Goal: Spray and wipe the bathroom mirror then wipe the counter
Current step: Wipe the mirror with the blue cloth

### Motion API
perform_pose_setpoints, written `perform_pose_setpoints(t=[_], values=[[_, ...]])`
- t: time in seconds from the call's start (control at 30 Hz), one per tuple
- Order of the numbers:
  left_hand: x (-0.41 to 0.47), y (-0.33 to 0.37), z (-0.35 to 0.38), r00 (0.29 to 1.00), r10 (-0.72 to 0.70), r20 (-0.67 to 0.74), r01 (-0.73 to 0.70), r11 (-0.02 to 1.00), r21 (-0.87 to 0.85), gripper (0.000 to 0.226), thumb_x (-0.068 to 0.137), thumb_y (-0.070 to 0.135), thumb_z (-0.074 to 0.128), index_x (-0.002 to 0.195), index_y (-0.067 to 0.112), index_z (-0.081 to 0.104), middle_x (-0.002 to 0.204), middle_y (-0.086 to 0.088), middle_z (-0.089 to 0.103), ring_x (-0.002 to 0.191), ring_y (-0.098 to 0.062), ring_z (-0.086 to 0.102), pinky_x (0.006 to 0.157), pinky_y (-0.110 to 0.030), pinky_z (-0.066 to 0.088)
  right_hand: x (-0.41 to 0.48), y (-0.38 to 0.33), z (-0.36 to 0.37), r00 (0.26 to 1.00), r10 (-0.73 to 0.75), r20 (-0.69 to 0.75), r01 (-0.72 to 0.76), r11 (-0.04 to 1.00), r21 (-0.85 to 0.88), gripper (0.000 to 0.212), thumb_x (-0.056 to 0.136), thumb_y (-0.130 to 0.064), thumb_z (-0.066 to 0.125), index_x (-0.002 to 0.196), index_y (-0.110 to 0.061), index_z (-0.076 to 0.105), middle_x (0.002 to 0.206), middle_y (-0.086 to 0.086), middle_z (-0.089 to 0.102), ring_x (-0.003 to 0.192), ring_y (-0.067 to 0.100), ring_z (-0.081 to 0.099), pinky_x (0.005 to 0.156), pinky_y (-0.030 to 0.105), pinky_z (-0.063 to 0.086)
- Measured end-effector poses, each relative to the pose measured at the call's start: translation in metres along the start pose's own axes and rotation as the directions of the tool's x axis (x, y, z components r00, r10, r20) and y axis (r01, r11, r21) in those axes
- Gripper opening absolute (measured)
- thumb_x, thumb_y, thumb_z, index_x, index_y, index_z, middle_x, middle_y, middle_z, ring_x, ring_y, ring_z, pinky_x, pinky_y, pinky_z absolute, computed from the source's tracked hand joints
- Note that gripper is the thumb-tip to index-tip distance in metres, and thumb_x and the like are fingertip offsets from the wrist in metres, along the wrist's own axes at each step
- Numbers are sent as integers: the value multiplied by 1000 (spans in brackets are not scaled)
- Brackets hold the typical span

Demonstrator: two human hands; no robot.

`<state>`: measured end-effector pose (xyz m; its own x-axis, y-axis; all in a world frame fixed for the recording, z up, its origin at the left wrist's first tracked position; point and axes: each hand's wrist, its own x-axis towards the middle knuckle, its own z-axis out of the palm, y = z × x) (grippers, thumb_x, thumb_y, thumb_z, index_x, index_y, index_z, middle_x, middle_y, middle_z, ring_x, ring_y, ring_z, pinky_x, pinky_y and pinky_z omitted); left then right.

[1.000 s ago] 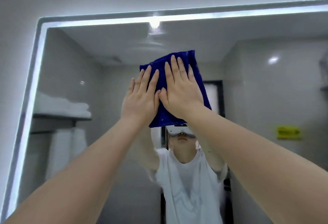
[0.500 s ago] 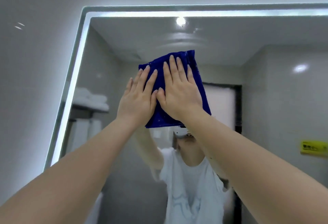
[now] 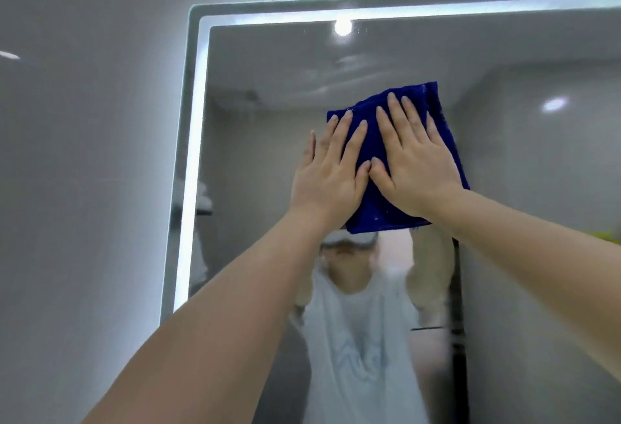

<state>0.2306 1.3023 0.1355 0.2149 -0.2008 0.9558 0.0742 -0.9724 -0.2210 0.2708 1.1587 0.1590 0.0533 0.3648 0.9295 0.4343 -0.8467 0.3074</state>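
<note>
A folded dark blue cloth (image 3: 378, 210) lies flat against the bathroom mirror (image 3: 268, 121), high up and near its left side. My left hand (image 3: 331, 175) presses on the cloth's left part with fingers spread and pointing up. My right hand (image 3: 416, 161) presses flat on its right part, the two thumbs touching. Both arms reach up from the bottom of the view. The glass below the cloth looks smeared and blurs my reflection. The spray bottle and the counter are out of view.
A lit white strip (image 3: 191, 161) runs along the mirror's left and top edges. Plain grey wall (image 3: 84, 154) lies to the left. Reflected in the glass are folded white towels (image 3: 203, 198) on a shelf and a yellow sign (image 3: 610, 235) at the right.
Both hands have slid the cloth leftward across the glass, closer to the lit left edge. The view has turned left, so more bare wall shows.
</note>
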Motion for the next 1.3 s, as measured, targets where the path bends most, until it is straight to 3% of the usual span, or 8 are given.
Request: perform_pose_setpoints(t=[0.13,0.27,0.57,0.7,1.07,1.3], values=[[17,-52,-15,997,70,33,-71,997,24,55,101,40,15,150,21,0,159,0,-4,146,-16,-6,119,-40,-3,27,-43,0,991,129,-15,-129,991,25,68,94,-43,19,152,-9,5,160,11,-1,148,25,-4,115,36,-8],[23,-130,-35,995,97,22,-98,993,70,54,101,39,13,150,22,1,159,0,-2,146,-16,-4,119,-40,-3,74,-107,6,986,158,-59,-156,987,34,65,99,-42,23,152,-11,2,161,9,-4,148,23,-6,116,36,-9],[8,-235,-59,998,62,-26,-60,996,70,51,102,29,20,150,15,13,158,-5,11,146,-21,8,118,-42,6,134,-196,11,998,35,-50,-33,999,40,66,98,-43,25,153,-11,6,161,8,0,148,21,-5,120,40,-4],[19,-233,-59,995,94,-45,-89,991,103,55,99,33,13,149,10,18,157,-11,16,145,-26,14,116,-44,14,141,-185,12,998,-6,-60,8,999,42,66,97,-43,26,153,-12,7,161,6,3,148,20,-3,120,40,-4],[90,-168,-67,994,9,108,-21,994,103,56,101,40,14,150,18,-2,159,-6,-7,146,-22,-6,119,-39,3,157,-100,-4,994,56,-90,-47,995,91,67,98,-45,27,153,-13,5,161,6,0,148,19,-4,120,38,-3],[119,-73,-49,989,24,149,-13,997,-70,57,101,43,16,151,23,-2,158,1,-12,145,-17,-13,118,-39,0,119,-9,-13,989,106,-99,-98,991,86,66,99,-45,24,153,-14,3,161,5,-1,148,19,-4,119,36,-3]])
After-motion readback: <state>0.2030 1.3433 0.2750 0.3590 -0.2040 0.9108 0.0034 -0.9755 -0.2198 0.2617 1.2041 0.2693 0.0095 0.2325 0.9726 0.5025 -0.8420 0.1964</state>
